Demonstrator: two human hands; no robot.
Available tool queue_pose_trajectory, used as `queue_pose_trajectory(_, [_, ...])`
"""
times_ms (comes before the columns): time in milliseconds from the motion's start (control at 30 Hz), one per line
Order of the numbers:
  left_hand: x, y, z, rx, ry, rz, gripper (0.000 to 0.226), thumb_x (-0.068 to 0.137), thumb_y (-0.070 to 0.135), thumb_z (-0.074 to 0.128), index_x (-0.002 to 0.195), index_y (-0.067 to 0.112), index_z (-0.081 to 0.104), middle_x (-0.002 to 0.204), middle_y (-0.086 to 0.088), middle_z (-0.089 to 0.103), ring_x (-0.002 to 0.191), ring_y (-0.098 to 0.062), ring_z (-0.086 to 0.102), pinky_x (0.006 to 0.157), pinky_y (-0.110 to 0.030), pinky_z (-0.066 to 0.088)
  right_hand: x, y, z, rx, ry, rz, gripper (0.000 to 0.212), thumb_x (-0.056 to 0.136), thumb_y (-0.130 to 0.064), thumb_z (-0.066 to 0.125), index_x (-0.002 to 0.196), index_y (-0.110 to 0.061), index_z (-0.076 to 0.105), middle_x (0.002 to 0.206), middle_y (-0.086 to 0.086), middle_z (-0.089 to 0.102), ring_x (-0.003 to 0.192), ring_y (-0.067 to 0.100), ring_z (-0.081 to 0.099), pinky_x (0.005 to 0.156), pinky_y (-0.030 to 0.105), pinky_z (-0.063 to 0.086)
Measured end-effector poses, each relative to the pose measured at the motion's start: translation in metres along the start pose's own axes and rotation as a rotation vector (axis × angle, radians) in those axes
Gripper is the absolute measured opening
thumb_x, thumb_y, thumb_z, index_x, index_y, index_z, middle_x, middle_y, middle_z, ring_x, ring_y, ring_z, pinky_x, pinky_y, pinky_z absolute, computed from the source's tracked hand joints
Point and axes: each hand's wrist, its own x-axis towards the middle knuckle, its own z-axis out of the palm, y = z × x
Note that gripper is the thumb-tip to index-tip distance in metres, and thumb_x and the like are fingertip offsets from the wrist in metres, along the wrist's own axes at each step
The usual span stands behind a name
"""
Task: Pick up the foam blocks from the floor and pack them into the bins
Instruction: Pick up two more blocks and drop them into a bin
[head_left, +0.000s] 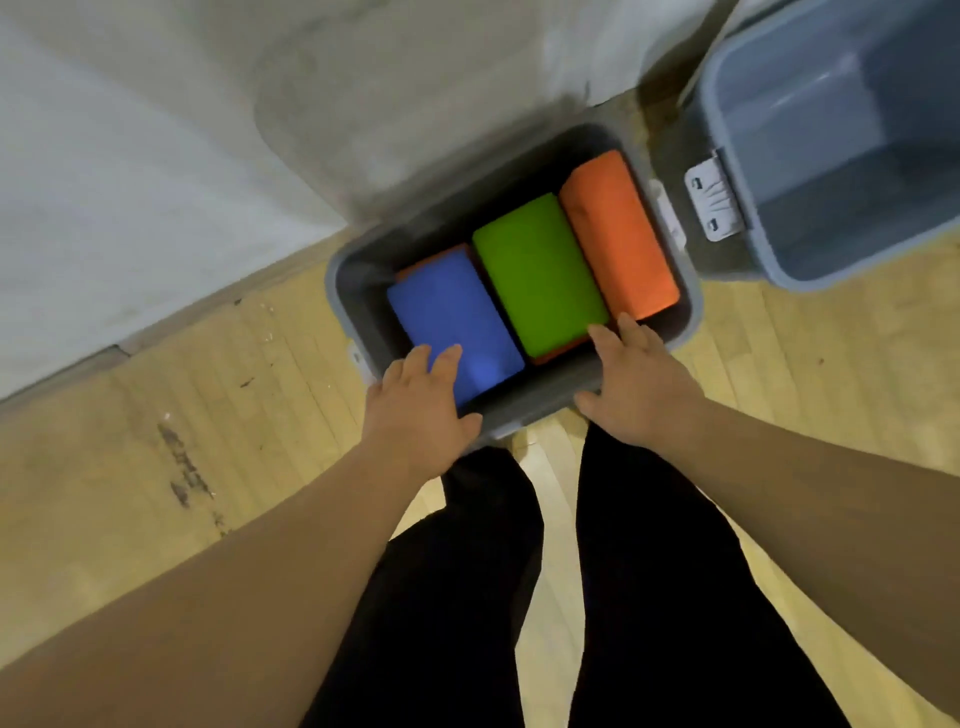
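Observation:
A grey bin (349, 270) stands on the wooden floor by the wall. Inside lie three foam blocks side by side: a blue block (447, 312), a green block (537, 270) and an orange block (618, 228). Orange edges of other blocks show beneath the blue and green ones. My left hand (421, 410) rests on the bin's near rim, fingers spread on the blue block's near end. My right hand (639, 379) lies flat over the near rim, fingertips touching the near ends of the green and orange blocks. Neither hand grips anything.
A second grey bin (737, 171), with nothing visible inside, stands at the upper right, its white latch (711, 200) facing the first bin. A pale wall (156, 156) runs behind. My legs in black trousers (649, 571) stand just before the bin.

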Motion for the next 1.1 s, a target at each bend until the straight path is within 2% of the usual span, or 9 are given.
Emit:
queue_pose_trajectory(200, [-0.101,0.044,-0.092,0.267,0.008,0.169,0.088,0.092,0.065,0.054,0.161,0.032,0.010,0.167,-0.007,0.017,0.150,-0.031,0.022,0.116,-0.049,0.030,-0.148,0.017,-0.037,0.240,0.120,0.158,0.084,0.094,-0.058,0.052,0.161,-0.024,0.016,0.169,0.014,0.006,0.154,0.036,0.011,0.121,0.049,0.022])
queue_pose_trajectory(400, [-0.170,0.134,-0.137,0.521,0.043,0.390,0.089,0.095,0.066,0.049,0.163,0.029,0.004,0.169,-0.011,0.011,0.154,-0.032,0.015,0.120,-0.051,0.027,-0.272,0.072,-0.041,0.478,0.177,0.302,0.083,0.093,-0.055,0.054,0.160,-0.027,0.015,0.170,0.009,0.000,0.155,0.034,0.005,0.122,0.051,0.022])
queue_pose_trajectory(600, [-0.216,0.259,-0.125,0.591,0.049,0.495,0.090,0.093,0.066,0.053,0.162,0.032,0.007,0.169,-0.008,0.011,0.154,-0.031,0.016,0.121,-0.050,0.025,-0.362,0.167,-0.009,0.542,0.262,0.422,0.082,0.091,-0.060,0.049,0.159,-0.028,0.016,0.169,0.009,0.001,0.154,0.035,0.008,0.121,0.053,0.024])
queue_pose_trajectory(833, [-0.248,0.441,-0.087,0.663,0.069,0.775,0.087,0.090,0.058,0.059,0.159,0.032,0.014,0.166,-0.007,0.018,0.151,-0.032,0.021,0.120,-0.051,0.024,-0.454,0.281,0.039,0.679,0.348,0.655,0.085,0.089,-0.061,0.056,0.159,-0.030,0.019,0.170,0.008,0.004,0.155,0.033,0.009,0.121,0.052,0.023])
queue_pose_trajectory(900, [-0.263,0.487,-0.071,0.755,0.027,0.837,0.088,0.090,0.059,0.058,0.160,0.033,0.012,0.166,-0.008,0.017,0.151,-0.032,0.020,0.121,-0.051,0.023,-0.487,0.299,0.060,0.757,0.408,0.740,0.085,0.089,-0.062,0.056,0.159,-0.029,0.020,0.170,0.008,0.005,0.155,0.033,0.010,0.121,0.052,0.023])
queue_pose_trajectory(1033, [-0.292,0.563,-0.038,0.910,0.028,1.011,0.085,0.090,0.059,0.061,0.159,0.029,0.021,0.163,-0.008,0.025,0.147,-0.032,0.029,0.117,-0.049,0.033,-0.547,0.311,0.115,0.974,0.459,0.947,0.086,0.090,-0.064,0.054,0.160,-0.030,0.017,0.170,0.008,0.005,0.155,0.032,0.010,0.122,0.052,0.021])
queue_pose_trajectory(1100, [-0.306,0.600,-0.021,0.986,0.016,1.086,0.084,0.092,0.059,0.060,0.160,0.029,0.020,0.164,-0.008,0.023,0.146,-0.032,0.030,0.116,-0.048,0.034,-0.569,0.312,0.141,1.081,0.483,1.048,0.087,0.090,-0.065,0.055,0.160,-0.030,0.017,0.170,0.008,0.006,0.154,0.032,0.012,0.121,0.052,0.023])
